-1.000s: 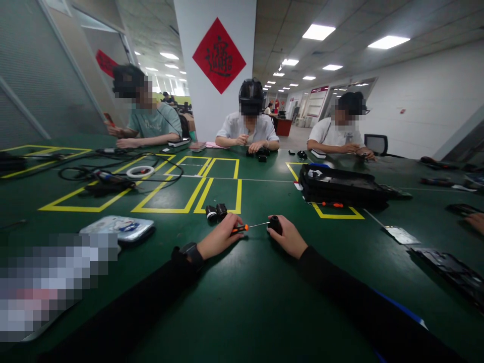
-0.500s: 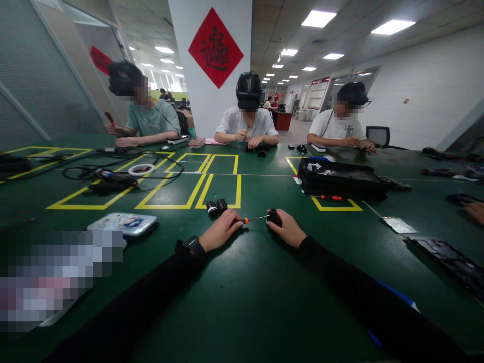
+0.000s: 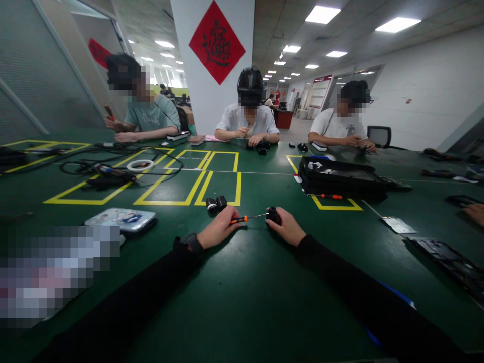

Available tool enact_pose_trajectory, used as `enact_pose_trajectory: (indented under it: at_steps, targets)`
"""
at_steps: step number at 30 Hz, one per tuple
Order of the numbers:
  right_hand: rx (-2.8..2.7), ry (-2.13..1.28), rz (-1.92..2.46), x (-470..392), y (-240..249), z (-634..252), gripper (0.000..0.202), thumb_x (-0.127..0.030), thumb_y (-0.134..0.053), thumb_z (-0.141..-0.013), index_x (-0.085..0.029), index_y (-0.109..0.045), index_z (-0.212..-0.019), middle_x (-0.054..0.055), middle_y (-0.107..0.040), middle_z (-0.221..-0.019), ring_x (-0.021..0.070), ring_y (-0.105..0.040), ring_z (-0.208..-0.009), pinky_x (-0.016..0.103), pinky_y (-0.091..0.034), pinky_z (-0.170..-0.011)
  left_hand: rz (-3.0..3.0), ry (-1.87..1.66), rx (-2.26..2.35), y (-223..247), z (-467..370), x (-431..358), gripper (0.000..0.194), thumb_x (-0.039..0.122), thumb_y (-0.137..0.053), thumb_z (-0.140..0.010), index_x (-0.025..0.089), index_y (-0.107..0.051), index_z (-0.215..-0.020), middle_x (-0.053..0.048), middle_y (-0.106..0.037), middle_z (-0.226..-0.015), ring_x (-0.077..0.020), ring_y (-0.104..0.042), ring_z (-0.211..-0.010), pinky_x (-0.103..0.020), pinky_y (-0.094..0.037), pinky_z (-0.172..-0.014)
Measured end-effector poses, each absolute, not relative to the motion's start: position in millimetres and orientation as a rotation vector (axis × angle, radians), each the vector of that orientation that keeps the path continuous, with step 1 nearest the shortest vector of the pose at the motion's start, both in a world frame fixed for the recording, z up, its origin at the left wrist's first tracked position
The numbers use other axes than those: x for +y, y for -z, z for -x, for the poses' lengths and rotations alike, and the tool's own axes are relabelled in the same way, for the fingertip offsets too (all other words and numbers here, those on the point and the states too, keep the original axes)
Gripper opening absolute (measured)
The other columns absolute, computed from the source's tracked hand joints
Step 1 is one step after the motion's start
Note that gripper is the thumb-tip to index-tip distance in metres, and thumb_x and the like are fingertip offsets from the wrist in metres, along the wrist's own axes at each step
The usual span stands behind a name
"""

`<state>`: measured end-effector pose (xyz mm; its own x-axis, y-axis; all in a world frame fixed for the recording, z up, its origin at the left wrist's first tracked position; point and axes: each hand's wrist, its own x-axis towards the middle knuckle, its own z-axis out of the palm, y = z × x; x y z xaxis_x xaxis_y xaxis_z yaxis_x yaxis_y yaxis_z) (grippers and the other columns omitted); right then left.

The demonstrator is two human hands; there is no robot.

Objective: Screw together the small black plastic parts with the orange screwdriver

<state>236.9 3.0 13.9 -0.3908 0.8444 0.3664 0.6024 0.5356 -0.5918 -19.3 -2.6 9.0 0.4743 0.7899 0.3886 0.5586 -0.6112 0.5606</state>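
My left hand (image 3: 220,228) is closed around an orange-and-black screwdriver (image 3: 239,220), its thin metal shaft pointing right. The shaft's tip meets, or nearly meets, a small black cylindrical part (image 3: 273,216); exact contact is too small to make out. That part is gripped in my right hand (image 3: 289,227), with the thumb on the near side and fingers behind it. Just beyond my left hand, two short dark cylindrical pieces (image 3: 216,203) rest on the green table (image 3: 242,287), one with a white band.
A stack of black trays (image 3: 340,176) stands at the right, with an orange screwdriver (image 3: 331,196) before it. Cables and a white ring (image 3: 140,166) lie left. A phone-like slab (image 3: 120,220) sits nearer. Three people work across the table; another person's hand (image 3: 474,213) shows far right.
My left hand has shifted slightly left along the handle, so more of the screwdriver's handle shows. My right hand keeps the black part in nearly the same place. The view has tilted slightly.
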Motion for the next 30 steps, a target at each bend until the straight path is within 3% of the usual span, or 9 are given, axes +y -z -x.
enact_pose_trajectory:
  at_steps: [16, 19, 22, 30]
  targets:
    - [-2.098, -0.425, 1.216, 4.1, -12.6, -235.2, 0.029, -0.032, -0.056, -0.079, -0.015, -0.055, -0.103, 0.007, -0.057, -0.093, 0.0184, -0.053, -0.084, 0.031, -0.042, -0.076, -2.442, -0.884, 1.187, -15.4, 18.1, -6.4, 0.03, 0.034, -0.03, -0.09, 0.018, -0.056, -0.089, -0.006, -0.049, -0.09, -0.0172, -0.047, -0.084, -0.034, -0.041, -0.081]
    - [-2.096, -0.416, 1.221, 4.5, -11.7, -235.2, 0.029, -0.031, -0.057, -0.079, -0.015, -0.055, -0.103, 0.007, -0.057, -0.093, 0.0184, -0.053, -0.085, 0.031, -0.042, -0.077, -2.477, -0.863, 1.173, -15.3, 17.3, -6.9, 0.028, 0.038, -0.039, -0.087, 0.019, -0.053, -0.102, -0.006, -0.05, -0.096, -0.0187, -0.047, -0.09, -0.036, -0.04, -0.083]
    - [-2.095, -0.426, 1.224, 5.0, -10.9, -235.2, 0.03, -0.031, -0.057, -0.079, -0.015, -0.055, -0.104, 0.008, -0.057, -0.094, 0.0184, -0.053, -0.085, 0.031, -0.042, -0.078, -2.457, -0.893, 1.168, -13.2, 17.2, -6.8, 0.037, 0.039, -0.051, -0.08, 0.018, -0.045, -0.11, -0.007, -0.049, -0.102, -0.019, -0.047, -0.092, -0.035, -0.041, -0.083]
    - [-2.106, -0.455, 1.199, 3.2, -13.9, -235.0, 0.031, -0.031, -0.056, -0.079, -0.015, -0.054, -0.105, 0.008, -0.057, -0.096, 0.019, -0.053, -0.088, 0.033, -0.042, -0.08, -2.423, -0.851, 1.194, -13.7, 17.0, -9.1, 0.024, 0.04, -0.043, -0.085, 0.016, -0.047, -0.088, -0.004, -0.049, -0.085, -0.0151, -0.046, -0.073, -0.031, -0.041, -0.068]
